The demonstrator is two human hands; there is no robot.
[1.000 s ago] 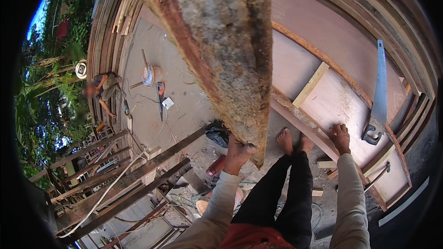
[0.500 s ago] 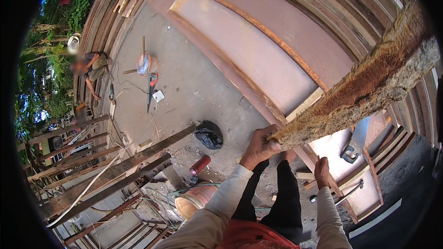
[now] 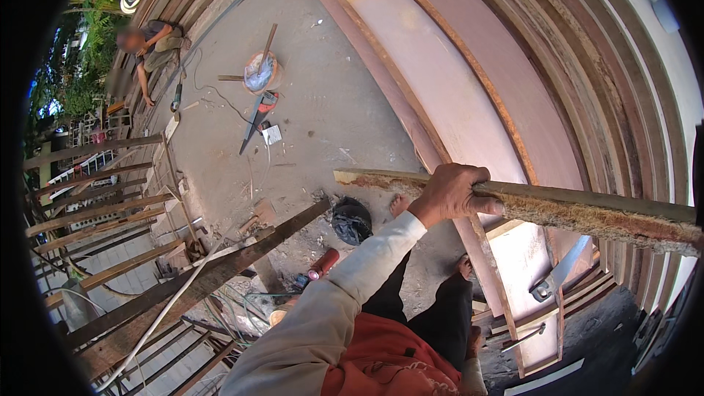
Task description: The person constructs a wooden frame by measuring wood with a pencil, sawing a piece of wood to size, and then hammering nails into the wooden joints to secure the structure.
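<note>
My left hand (image 3: 455,194) is wrapped round a long wooden plank (image 3: 594,213) with a rough, bark-like edge. The plank lies nearly level across the view, its narrower end left of the hand and its other end at the far right. Beneath it passes a long, pale panel (image 3: 440,66) framed by wooden strips. Low beside my leg hangs my right hand (image 3: 475,341), small and dark; its fingers cannot be made out. Nearest to it are a claw hammer (image 3: 524,339) and a handsaw (image 3: 561,271) on the panel's near part.
Wooden boards (image 3: 579,88) line the right side. A bucket (image 3: 271,77), a red-handled saw (image 3: 258,121) and a black bag-lined container (image 3: 352,221) stand or lie on the floor. A dark beam (image 3: 220,286) and slats fill the left. Another person (image 3: 158,48) crouches far left.
The plank has swung from a steep slant to nearly level, its left end now past my left hand. My right hand has dropped from beside the panel to my side. The view has turned.
</note>
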